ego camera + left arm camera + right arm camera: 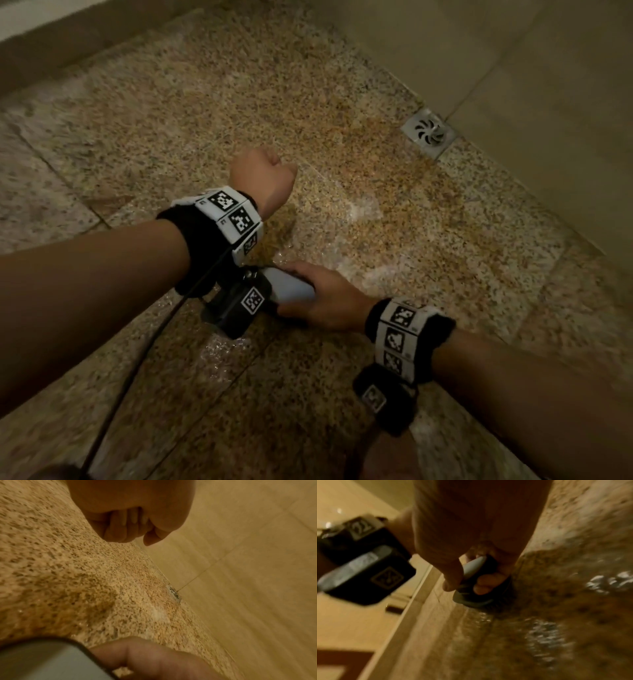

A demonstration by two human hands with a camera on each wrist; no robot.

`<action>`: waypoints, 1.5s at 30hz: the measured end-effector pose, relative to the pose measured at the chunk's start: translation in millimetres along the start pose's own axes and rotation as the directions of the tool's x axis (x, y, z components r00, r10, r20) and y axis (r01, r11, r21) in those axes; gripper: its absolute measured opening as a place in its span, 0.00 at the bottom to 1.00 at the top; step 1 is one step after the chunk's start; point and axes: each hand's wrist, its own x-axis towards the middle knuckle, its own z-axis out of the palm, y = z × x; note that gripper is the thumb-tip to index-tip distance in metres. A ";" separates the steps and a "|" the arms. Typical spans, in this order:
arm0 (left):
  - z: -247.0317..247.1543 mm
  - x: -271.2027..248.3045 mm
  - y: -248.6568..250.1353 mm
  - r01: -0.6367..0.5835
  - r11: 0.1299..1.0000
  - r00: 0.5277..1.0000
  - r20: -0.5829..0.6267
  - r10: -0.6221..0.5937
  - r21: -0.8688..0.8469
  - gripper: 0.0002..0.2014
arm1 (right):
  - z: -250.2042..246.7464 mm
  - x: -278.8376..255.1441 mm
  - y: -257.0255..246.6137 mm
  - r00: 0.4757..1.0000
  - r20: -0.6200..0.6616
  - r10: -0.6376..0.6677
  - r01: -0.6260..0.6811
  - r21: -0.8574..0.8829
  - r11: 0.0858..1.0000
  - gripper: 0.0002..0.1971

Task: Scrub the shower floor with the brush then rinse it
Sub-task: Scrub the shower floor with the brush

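A right hand point(325, 298) is gripping a pale brush point(291, 286) and pressing it to the wet speckled shower floor point(205, 113) — scrubbing appears under way, rinsing yet to come; the left hand point(262, 180), curled into an empty fist, is hovering at 12 o'clock of the brush — the drain point(428, 132) at 2 o'clock is likely awaiting the next strokes

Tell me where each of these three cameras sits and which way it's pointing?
Head: worn on the head, looking down at the shower floor; both forearms, left hand, right hand on the brush.
Left wrist: looks along the curled left hand toward the drain and wall.
Right wrist: looks along the right hand gripping the brush on the wet floor.
Head and left wrist share the drain.
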 end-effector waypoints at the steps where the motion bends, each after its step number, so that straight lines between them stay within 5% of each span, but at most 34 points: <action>1: 1.2 -1.9 -0.8 0.012 1.000 1.000 0.007 -0.012 0.011 0.24 | -9.4 -0.1 5.3 1.000 -0.025 0.006 -0.007 -0.037 0.999 0.29; 3: 2.7 -3.4 -1.5 0.028 0.999 1.000 0.009 -0.028 0.033 0.24 | -39.9 6.7 10.4 0.980 -0.180 0.089 -0.082 0.048 0.995 0.29; 6: -0.7 -3.9 2.5 0.088 0.996 0.996 0.005 -0.088 -0.012 0.23 | -81.6 28.0 14.3 0.872 -0.450 0.193 -0.175 0.081 0.981 0.31; 8: -6.0 -1.9 6.6 0.083 0.996 0.997 -0.002 -0.083 -0.045 0.17 | -88.1 37.5 9.0 0.844 -0.495 0.207 -0.205 0.059 0.977 0.34; 12: -10.2 6.7 14.3 0.038 0.996 0.998 -0.047 -0.042 -0.076 0.15 | -52.5 15.7 -18.6 0.957 -0.228 0.179 -0.116 0.265 0.957 0.31; 15: -2.4 5.2 14.3 0.037 0.999 0.998 -0.041 -0.038 -0.028 0.22 | -8.3 -19.7 -7.1 0.997 0.041 0.068 -0.072 0.111 0.991 0.28; 17: 8.2 3.8 11.5 0.043 0.998 0.999 0.001 -0.043 -0.035 0.22 | 5.0 -38.1 9.5 0.991 0.098 0.089 -0.089 -0.004 0.996 0.29; 21: 23.4 1.9 19.3 0.059 0.995 0.997 0.057 -0.055 -0.081 0.23 | -38.8 -31.5 34.0 0.984 -0.132 0.120 -0.130 -0.071 0.989 0.30; 24: 34.7 -0.5 36.5 0.025 0.991 0.993 0.121 -0.008 -0.135 0.22 | -96.0 -9.3 46.2 0.881 -0.412 0.234 -0.226 0.069 0.972 0.30; 27: 42.7 -2.3 48.5 -0.009 0.994 0.988 0.151 0.026 -0.111 0.17 | -125.6 -1.4 46.7 0.830 -0.468 0.302 -0.239 0.191 0.952 0.29; 30: 46.0 -0.7 49.7 -0.055 0.993 0.989 0.132 0.068 -0.102 0.19 | -113.1 -16.0 31.4 0.913 -0.347 0.216 -0.145 0.221 0.964 0.31; 32: 50.1 1.1 46.7 -0.059 0.994 0.991 0.117 0.069 -0.092 0.21 | -80.7 -34.6 29.5 0.987 -0.127 0.097 -0.086 0.085 0.993 0.30; 35: 56.1 2.8 38.4 -0.034 0.999 0.992 0.123 0.039 -0.041 0.23 | -39.1 -49.8 34.7 0.988 0.151 0.027 -0.006 -0.134 0.991 0.29; 39: 63.6 1.6 40.8 -0.047 0.999 0.994 0.100 0.047 0.002 0.23 | -83.6 -22.1 45.4 0.996 -0.083 -0.014 0.000 -0.162 0.987 0.29; 42: 67.0 -5.1 51.9 -0.032 0.996 0.997 0.071 0.026 0.087 0.23 | -126.2 6.7 48.7 0.946 -0.322 0.026 -0.071 -0.130 0.989 0.29; 45: 68.4 -11.3 65.3 -0.047 0.984 0.995 0.099 0.031 0.169 0.23 | -135.1 20.8 54.0 0.918 -0.391 0.062 -0.070 -0.006 0.998 0.28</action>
